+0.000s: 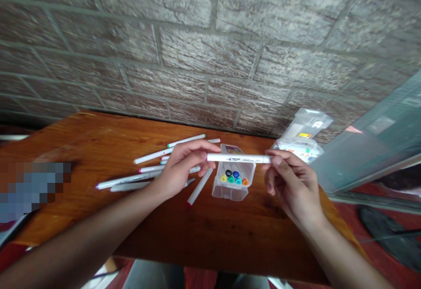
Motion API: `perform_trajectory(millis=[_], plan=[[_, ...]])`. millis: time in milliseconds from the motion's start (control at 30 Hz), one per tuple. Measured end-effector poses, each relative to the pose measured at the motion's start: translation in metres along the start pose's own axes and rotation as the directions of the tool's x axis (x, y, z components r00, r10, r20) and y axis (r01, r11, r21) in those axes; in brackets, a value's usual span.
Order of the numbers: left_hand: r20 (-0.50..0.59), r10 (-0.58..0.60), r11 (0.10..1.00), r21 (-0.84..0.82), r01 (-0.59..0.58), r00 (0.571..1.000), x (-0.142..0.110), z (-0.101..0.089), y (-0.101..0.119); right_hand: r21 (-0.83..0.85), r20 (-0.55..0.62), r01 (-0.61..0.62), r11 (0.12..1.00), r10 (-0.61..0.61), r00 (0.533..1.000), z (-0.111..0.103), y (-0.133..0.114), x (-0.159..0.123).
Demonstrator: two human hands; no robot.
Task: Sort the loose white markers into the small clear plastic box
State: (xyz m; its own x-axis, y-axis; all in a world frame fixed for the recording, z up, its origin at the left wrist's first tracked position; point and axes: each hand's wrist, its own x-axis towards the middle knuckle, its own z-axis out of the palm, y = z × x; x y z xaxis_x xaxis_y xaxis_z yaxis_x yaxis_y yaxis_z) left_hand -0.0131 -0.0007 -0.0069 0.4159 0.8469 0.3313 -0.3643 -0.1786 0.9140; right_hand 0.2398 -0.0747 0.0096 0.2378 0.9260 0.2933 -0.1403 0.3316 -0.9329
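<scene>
A white marker [238, 158] with dark printing on its barrel is held level between my two hands. My left hand [184, 164] pinches its left end, and the fingers of my right hand [292, 179] close on its right end. Just below and behind the marker lies a clear plastic case [251, 175], with several markers in it showing yellow, black, blue, green and orange ends [231, 180]. Loose white markers [126, 179] are scattered beneath and left of my left hand. One with a red end [199, 188] lies between that hand and the case.
A second clear case [302, 142] with its lid raised stands at the back right of the wooden table [210, 232]. Behind runs a stone-block wall [204, 52]. A glass panel [378, 135] borders the right side. A blurred, pixelated object [29, 192] sits at the left edge.
</scene>
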Motion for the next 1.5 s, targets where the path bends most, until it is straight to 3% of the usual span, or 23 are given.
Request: perform_trajectory(millis=[167, 433, 600, 733, 900, 1167, 1367, 1500], plan=[[0.008, 0.021, 1.0, 0.015, -0.021, 1.0, 0.012, -0.002, 0.013, -0.032, -0.001, 0.0, 0.999, 0.0, 1.0, 0.004, -0.011, 0.01], [-0.064, 0.121, 0.993, 0.006, -0.121, 0.991, 0.047, 0.007, 0.061, -0.058, 0.069, 0.091, 0.994, -0.087, 0.994, 0.022, -0.062, 0.054], [-0.147, 0.315, 0.946, -0.037, -0.323, 0.938, 0.075, 0.029, 0.088, -0.001, -0.001, 0.284, 0.959, -0.284, 0.959, 0.044, -0.095, 0.097], [-0.233, 0.376, 0.904, -0.122, -0.41, 0.897, 0.088, 0.045, 0.099, 0.046, -0.016, 0.318, 0.947, -0.318, 0.948, 0.05, -0.108, 0.11], [-0.207, 0.368, 0.924, -0.023, -0.381, 0.906, 0.09, 0.044, 0.095, -0.037, 0.01, 0.319, 0.947, -0.319, 0.948, 0.036, -0.107, 0.108], [-0.023, 0.255, 0.926, 0.294, -0.237, 0.967, 0.089, 0.029, 0.099, -0.105, 0.128, 0.234, 0.967, -0.22, 0.967, 0.025, -0.103, 0.109], [0.08, 0.128, 0.926, 0.346, -0.148, 0.989, 0.084, 0.028, 0.108, -0.132, 0.14, 0.247, 0.96, -0.228, 0.964, 0.023, -0.102, 0.109], [0.086, 0.128, 0.908, 0.39, -0.152, 0.988, 0.081, 0.029, 0.109, -0.171, 0.166, 0.286, 0.943, -0.259, 0.952, 0.019, -0.1, 0.109]])
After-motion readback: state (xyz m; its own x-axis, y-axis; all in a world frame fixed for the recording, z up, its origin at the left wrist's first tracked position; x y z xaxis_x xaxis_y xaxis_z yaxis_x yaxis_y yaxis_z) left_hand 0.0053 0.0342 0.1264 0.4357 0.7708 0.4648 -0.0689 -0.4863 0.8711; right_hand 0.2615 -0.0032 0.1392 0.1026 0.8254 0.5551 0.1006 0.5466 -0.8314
